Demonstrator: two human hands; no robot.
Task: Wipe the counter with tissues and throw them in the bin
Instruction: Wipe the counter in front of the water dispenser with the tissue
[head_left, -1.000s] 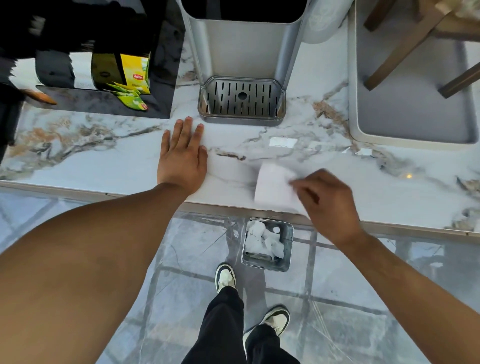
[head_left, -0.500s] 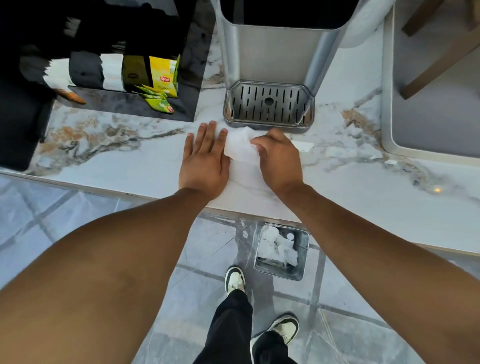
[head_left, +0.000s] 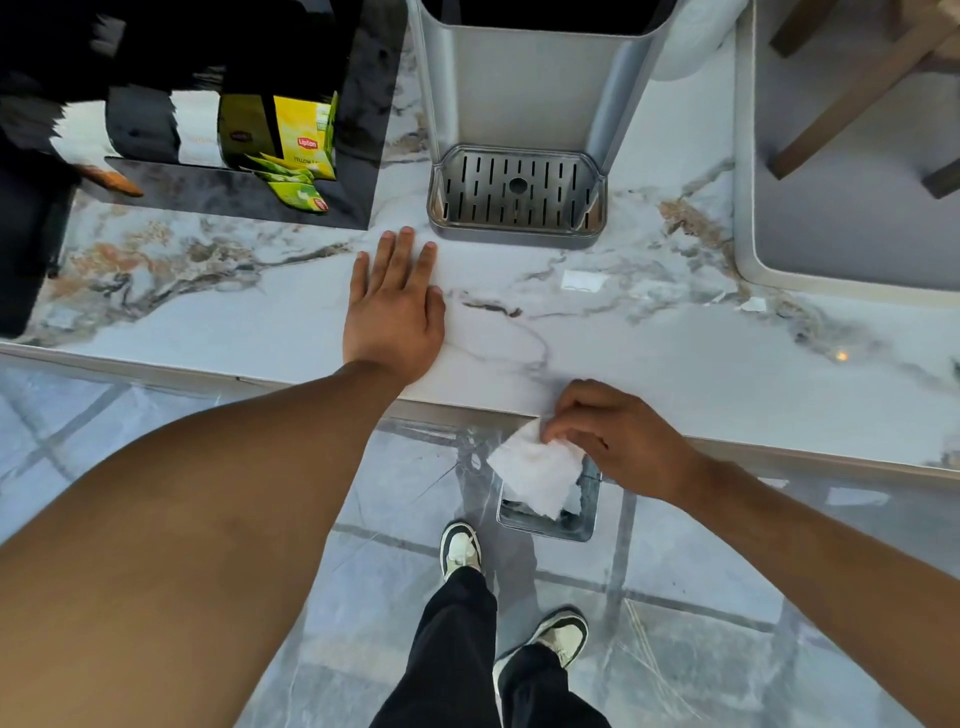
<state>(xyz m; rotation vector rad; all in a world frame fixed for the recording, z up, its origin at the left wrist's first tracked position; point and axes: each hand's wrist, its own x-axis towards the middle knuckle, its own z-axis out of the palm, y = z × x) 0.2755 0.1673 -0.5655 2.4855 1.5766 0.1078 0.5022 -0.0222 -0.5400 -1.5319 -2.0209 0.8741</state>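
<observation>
My right hand (head_left: 618, 436) pinches a white tissue (head_left: 537, 475) just past the front edge of the marble counter (head_left: 675, 358). The tissue hangs directly over a small metal bin (head_left: 584, 522) on the floor, hiding most of its opening. Flat on the counter, fingers together and empty, lies my left hand (head_left: 395, 312), close to the drip tray.
A silver dispenser with a slotted drip tray (head_left: 517, 197) stands at the back centre. A black tray with Lipton tea boxes (head_left: 304, 137) is at back left, a grey tray (head_left: 748, 260) at right. Small paper scraps (head_left: 584, 281) lie on the counter. My shoes (head_left: 460, 548) stand beside the bin.
My right hand slid the tissue across the counter toward the drip tray, then pulled it back off the front edge and now holds it over the bin. My left hand stayed flat.
</observation>
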